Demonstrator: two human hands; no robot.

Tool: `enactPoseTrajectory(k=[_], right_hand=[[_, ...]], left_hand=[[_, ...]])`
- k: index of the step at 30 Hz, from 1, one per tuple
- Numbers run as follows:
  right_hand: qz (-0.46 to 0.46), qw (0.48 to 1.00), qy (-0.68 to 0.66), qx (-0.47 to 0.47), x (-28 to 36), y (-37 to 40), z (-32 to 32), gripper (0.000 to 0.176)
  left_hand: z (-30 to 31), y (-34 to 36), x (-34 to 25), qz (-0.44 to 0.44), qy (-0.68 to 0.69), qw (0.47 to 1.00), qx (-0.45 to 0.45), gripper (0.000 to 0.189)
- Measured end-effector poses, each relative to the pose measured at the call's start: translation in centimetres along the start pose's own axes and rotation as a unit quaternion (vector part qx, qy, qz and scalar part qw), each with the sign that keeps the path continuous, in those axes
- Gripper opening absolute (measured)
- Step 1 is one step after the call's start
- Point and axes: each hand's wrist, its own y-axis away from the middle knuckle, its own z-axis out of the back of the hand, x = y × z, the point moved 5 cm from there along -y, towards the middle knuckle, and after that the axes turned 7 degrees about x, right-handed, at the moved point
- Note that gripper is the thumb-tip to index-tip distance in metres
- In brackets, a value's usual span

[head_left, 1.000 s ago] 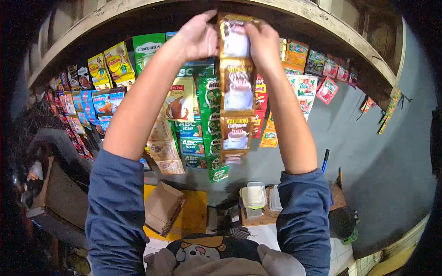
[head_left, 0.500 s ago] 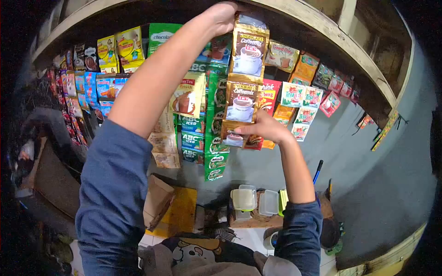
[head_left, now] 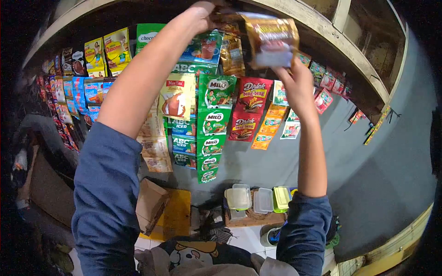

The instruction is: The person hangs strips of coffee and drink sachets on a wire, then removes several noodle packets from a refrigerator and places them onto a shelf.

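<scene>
My right hand [head_left: 297,85] is raised and closed on the lower edge of a brown and gold coffee sachet [head_left: 272,40], which is blurred by motion. My left hand [head_left: 202,13] is up under the wooden beam, left of that sachet; its fingers are in shadow and I cannot make out their grip. Below hang a strip of green Milo sachets [head_left: 214,120] and red Drink Beng-Beng sachets [head_left: 249,109]. A cream Max Tea sachet [head_left: 177,96] hangs beneath my left forearm. More brown-gold sachets [head_left: 231,55] hang between my hands.
A curved wooden beam [head_left: 317,27] runs overhead. Yellow Dancow sachets [head_left: 116,48] and blue sachets [head_left: 93,92] hang at left, Teajus sachets [head_left: 290,130] at right. Low down are plastic containers [head_left: 263,200] and a cardboard box [head_left: 151,202].
My right hand has lifted and swung the coffee sachet up and right, uncovering the Milo and Beng-Beng strips. My left hand has shifted left. The view has turned slightly.
</scene>
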Motion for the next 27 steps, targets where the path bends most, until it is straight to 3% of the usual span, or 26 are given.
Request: enactPoseTrajectory(k=[2, 4, 5, 7, 8, 9, 12, 13, 14, 17, 20, 22, 23, 24, 26, 27], right_hand=[[0.035, 0.999, 0.006, 0.021, -1.2, -1.7, -2.4, 0.02], [0.025, 0.99, 0.135, 0.023, -1.7, -2.8, -4.2, 0.019], [-0.062, 0.986, 0.141, 0.07, -2.8, -3.2, -5.4, 0.021], [-0.22, 0.954, 0.157, 0.129, -5.8, -3.5, -7.8, 0.022], [-0.204, 0.935, 0.217, 0.19, -6.9, -3.7, -8.7, 0.02], [-0.19, 0.946, 0.207, 0.163, -6.3, -3.8, -8.3, 0.019], [-0.167, 0.966, 0.177, 0.082, -3.6, -2.6, -6.3, 0.024], [-0.123, 0.974, 0.188, 0.0, -2.6, -2.3, -5.7, 0.018], [-0.12, 0.975, 0.186, 0.003, -2.1, -2.1, -5.9, 0.018], [0.051, 0.991, 0.111, 0.048, 0.9, -2.4, -7.0, 0.019], [0.101, 0.968, 0.225, 0.056, -0.8, -1.8, -9.4, 0.026], [0.067, 0.97, 0.225, 0.07, -1.1, -1.3, -9.3, 0.023], [0.035, 0.97, 0.225, 0.083, -1.4, -1.2, -9.3, 0.019], [0.037, 0.97, 0.225, 0.082, -1.4, -1.1, -9.1, 0.019], [-0.007, 0.961, 0.256, 0.104, -1.9, -0.9, -8.8, 0.015], [-0.007, 0.961, 0.255, 0.104, -1.8, -0.8, -8.8, 0.015]], left_hand=[[-0.8, -0.8, -0.5, 0.006, 0.124, 0.991, 0.046, 0.029], [-0.8, 0.0, -1.2, 0.026, 0.105, 0.993, 0.047, 0.031], [-0.3, -1.9, -0.4, 0.052, 0.225, 0.962, 0.143, 0.031], [-0.5, -1.3, -0.4, 0.037, 0.236, 0.961, 0.137, 0.031], [-0.7, -0.8, -0.6, 0.02, 0.246, 0.96, 0.131, 0.031], [-0.4, -0.7, -0.5, 0.026, 0.137, 0.987, 0.079, 0.028], [-0.3, -0.2, -0.4, -0.009, 0.045, 0.996, 0.082, 0.025], [0.2, -0.4, -0.3, -0.027, 0.03, 0.999, 0.032, 0.023], [-0.3, -0.8, 0.0, -0.035, 0.071, 0.995, 0.054, 0.022], [-2.1, 1.0, 0.3, 0.018, 0.001, 0.994, 0.111, 0.023], [-2.4, 0.6, 1.0, -0.032, 0.041, 0.987, 0.152, 0.022], [-2.1, 1.4, 0.9, -0.032, -0.312, 0.941, 0.13, 0.024], [-2.2, 1.6, 0.6, -0.044, -0.411, 0.902, 0.123, 0.037], [-2.9, 2.1, 0.4, -0.047, -0.412, 0.902, 0.122, 0.037], [-4.7, 3.8, -0.2, -0.071, -0.646, 0.756, 0.08, 0.042], [-4.5, 3.9, 0.1, -0.076, -0.661, 0.743, 0.071, 0.044]])
